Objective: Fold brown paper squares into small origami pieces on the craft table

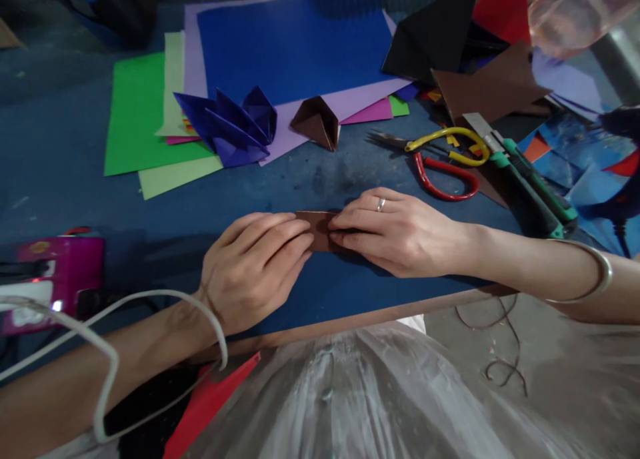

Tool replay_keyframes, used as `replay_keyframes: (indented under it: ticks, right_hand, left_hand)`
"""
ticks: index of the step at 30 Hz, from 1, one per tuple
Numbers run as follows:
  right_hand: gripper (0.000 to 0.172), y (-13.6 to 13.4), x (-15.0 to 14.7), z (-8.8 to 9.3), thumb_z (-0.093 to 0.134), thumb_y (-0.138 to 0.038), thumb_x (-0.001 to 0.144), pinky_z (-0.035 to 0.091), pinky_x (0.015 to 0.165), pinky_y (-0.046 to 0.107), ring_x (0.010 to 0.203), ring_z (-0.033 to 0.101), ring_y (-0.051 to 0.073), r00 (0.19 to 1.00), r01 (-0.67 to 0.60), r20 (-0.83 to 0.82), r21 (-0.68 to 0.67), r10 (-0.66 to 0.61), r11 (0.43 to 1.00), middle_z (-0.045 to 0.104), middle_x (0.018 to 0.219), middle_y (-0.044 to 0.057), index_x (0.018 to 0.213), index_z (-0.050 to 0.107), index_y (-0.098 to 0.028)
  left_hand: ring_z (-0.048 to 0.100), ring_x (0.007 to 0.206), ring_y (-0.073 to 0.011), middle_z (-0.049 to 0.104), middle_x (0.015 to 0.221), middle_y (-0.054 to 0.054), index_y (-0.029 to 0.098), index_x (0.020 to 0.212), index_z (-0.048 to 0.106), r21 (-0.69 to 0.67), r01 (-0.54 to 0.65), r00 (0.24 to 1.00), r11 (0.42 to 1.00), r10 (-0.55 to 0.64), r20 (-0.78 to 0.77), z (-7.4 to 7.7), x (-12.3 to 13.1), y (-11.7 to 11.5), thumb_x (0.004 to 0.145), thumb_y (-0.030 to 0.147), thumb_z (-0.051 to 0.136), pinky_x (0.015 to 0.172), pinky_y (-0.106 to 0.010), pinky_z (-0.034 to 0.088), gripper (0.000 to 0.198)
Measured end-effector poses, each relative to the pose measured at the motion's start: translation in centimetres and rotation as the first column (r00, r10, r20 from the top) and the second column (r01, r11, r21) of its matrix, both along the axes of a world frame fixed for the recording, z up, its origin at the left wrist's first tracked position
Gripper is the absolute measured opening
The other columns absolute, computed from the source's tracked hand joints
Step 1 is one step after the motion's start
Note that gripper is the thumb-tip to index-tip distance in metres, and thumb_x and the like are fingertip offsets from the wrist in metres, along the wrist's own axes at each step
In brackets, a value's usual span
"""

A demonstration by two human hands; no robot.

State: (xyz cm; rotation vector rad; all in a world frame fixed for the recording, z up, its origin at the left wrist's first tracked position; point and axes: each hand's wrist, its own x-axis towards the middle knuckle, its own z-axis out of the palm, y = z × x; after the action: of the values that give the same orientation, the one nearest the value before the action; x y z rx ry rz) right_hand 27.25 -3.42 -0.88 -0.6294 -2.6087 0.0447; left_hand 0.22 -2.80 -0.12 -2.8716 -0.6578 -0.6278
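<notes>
Between my hands a small strip of brown paper (321,229) lies at the blue tabletop, its middle showing and both ends hidden under my fingers. My left hand (257,265) is closed on the left end, its fingertips pressed together. On the right end, my right hand (395,232), with a ring on one finger, pinches the paper. Just beyond sits a folded brown paper piece (317,122) with an open hollow. To its left rests a folded dark-blue paper shape (230,127) with several points.
Paper sheets, the top one blue (295,45), lie behind. Scissors (445,155) with yellow and red handles and a green utility knife (525,179) are at right. A purple box (70,265) and white cable (165,295) are at left. Folded black paper (435,35) stands back right.
</notes>
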Motion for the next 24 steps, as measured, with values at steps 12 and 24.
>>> replay_keyframes:
  ticks: [12,24]
  right_hand:
    - [0.033,1.0,1.2,-0.1,0.045,-0.006,0.095,0.059,0.093,0.038,0.11,0.07,0.02,0.987,-0.121,-0.125,-0.19,0.098,0.974,0.077,0.114,0.007,0.099,0.075,-0.018]
    - [0.032,1.2,1.5,-0.3,0.049,-0.003,0.085,0.059,0.09,0.04,0.104,0.071,0.023,0.974,-0.176,-0.181,-0.207,0.139,0.962,0.077,0.113,0.008,0.095,0.077,-0.017]
  left_hand:
    - [0.074,0.102,-0.0246,0.077,0.11,-0.009,0.017,0.11,0.071,-0.058,-0.054,0.998,0.997,0.056,0.023,-0.3,-0.2,0.8,0.091,0.005,0.058,0.094,-0.04,0.06,0.027]
    - [0.058,0.063,-0.0113,0.063,0.07,0.0,0.017,0.076,0.065,-0.427,-0.193,0.977,0.883,0.214,0.0,2.0,1.8,-0.8,0.099,0.03,0.059,0.061,-0.025,0.045,0.027]
